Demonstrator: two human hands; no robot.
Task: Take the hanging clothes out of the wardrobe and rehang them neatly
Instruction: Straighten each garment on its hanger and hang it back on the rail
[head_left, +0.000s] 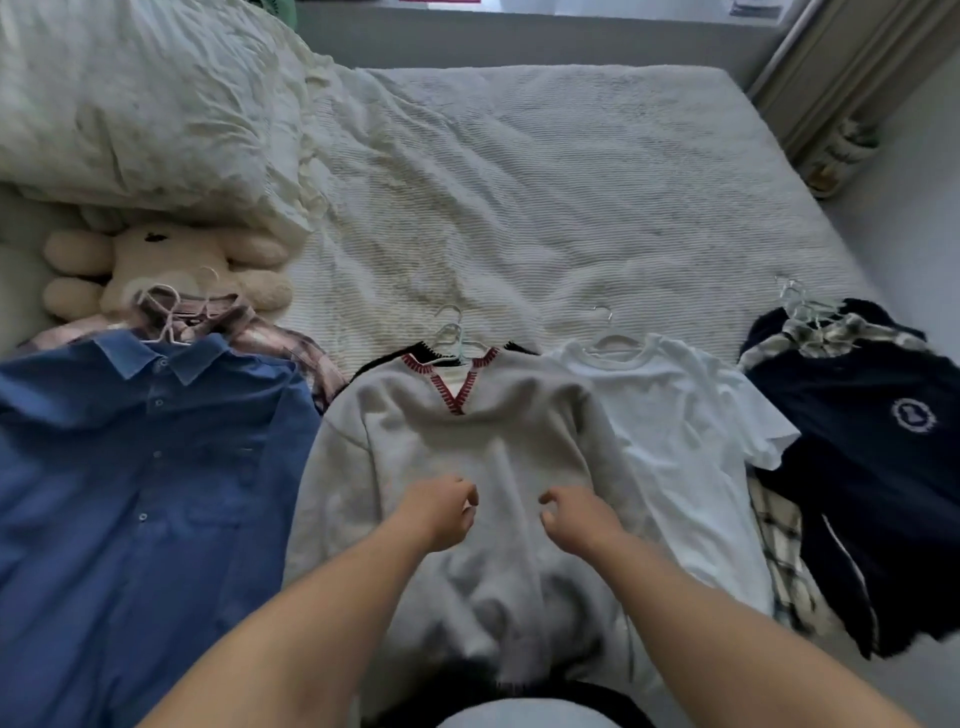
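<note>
Clothes on hangers lie in a row along the near side of the bed (545, 171). A grey sweater with red-stitched V-neck (467, 431) lies in the middle. Just above its chest hover my left hand (439, 512) and my right hand (576, 517), fingers curled and apart, holding nothing. A blue button shirt (140, 467) lies at the left over a pink plaid shirt (280, 343). Right of the sweater lies a white T-shirt (691, 415), then a navy T-shirt with a white crest (872, 431) over a checked garment (779, 540).
A crumpled white duvet (145, 104) is heaped at the far left, with a cream plush toy (156, 270) under its edge. The wall and floor run along the right side of the bed.
</note>
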